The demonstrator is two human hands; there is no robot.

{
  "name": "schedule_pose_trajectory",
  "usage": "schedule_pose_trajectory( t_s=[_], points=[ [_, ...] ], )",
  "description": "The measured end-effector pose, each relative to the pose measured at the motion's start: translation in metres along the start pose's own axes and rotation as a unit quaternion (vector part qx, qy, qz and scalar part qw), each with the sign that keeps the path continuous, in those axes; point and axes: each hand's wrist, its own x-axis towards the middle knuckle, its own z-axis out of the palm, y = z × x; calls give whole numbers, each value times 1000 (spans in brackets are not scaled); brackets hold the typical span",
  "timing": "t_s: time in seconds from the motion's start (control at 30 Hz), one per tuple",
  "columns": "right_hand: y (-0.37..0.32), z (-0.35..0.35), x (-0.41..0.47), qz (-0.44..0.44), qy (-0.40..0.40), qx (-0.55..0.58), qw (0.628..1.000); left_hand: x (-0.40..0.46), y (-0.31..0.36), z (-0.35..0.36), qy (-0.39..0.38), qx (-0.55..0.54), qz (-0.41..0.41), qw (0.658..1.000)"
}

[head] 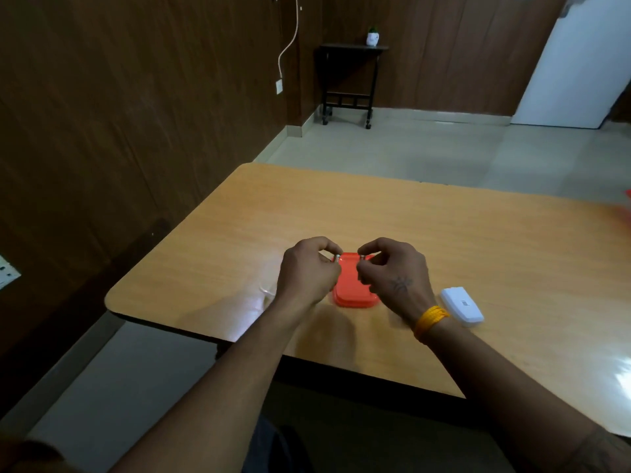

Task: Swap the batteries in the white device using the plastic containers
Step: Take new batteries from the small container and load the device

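Your left hand (309, 274) and right hand (392, 271) sit side by side over the orange container (355, 295), and they cover most of it; only its near rim and a strip between your hands show. Your left fingers (329, 249) pinch a small battery (337, 258), of which only the metallic end peeks out. Your right fingers (370, 250) pinch a second battery (362, 257), equally buried, so neither label nor length can be made out. Whether the container is open or lidded is hard to tell beneath your knuckles.

The white device (461, 306) lies flat on the counter (444, 233) to the right of your right fingers, just beyond the yellow thread band (431, 319) on that wrist, and apart from the orange container. A faint clear plastic piece (266, 291) shows left of your left fingers, nearly lost in glare. At the far right edge a sliver of something red (627, 199) is cut off by the frame.

The counter is light wood laminate with rounded corners and shiny patches. Beyond your fingers lie a pale tiled floor, dark wood-panelled walls, a black wheeled side table (350, 80) carrying a small potted plant (372, 36), a hanging cable (290, 42), and a white door (573, 63).
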Motion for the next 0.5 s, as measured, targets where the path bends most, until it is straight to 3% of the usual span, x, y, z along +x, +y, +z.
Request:
schedule_pose_trajectory(
  t_s=[0.23,0.5],
  points=[
    [57,-77,-13,52,43,-12,998,-14,27,68,-121,31,57,991],
    [78,-74,-8,35,34,-26,998,-20,28,91,-179,132,61,973]
  ],
)
